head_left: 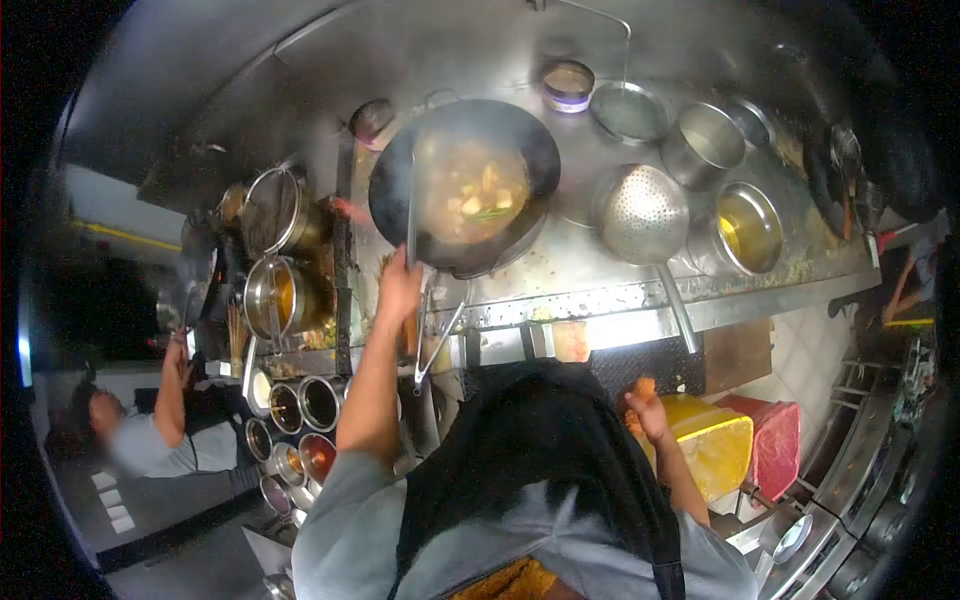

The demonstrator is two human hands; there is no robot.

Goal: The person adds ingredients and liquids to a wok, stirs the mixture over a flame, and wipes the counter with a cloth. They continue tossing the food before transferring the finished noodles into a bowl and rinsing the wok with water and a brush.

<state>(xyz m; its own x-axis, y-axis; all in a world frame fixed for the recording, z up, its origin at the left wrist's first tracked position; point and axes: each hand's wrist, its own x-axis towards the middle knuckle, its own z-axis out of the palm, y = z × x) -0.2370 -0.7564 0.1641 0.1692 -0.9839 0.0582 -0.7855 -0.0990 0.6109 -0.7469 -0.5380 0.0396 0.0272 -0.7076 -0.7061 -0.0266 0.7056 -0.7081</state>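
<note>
My left hand (400, 288) is closed round the long metal handle (412, 205) of a cooking utensil. The handle reaches up over the left side of a large dark wok (540, 150), and the utensil's working end is lost in steam. Inside the wok, a brothy stew (480, 195) with pale chunks and a few green pieces steams. My right hand (645, 410) is down by my side near a yellow bin (722, 445), its fingers curled in. An orange-brown patch shows at those fingers; I cannot tell whether it is something held.
Right of the wok, a perforated strainer (642, 215) rests with its handle over the counter edge, beside a pot of yellow liquid (750, 230). Seasoning containers (320, 403) stand at lower left. Another person (180, 420) works at far left. A red bin (775, 450) stands at right.
</note>
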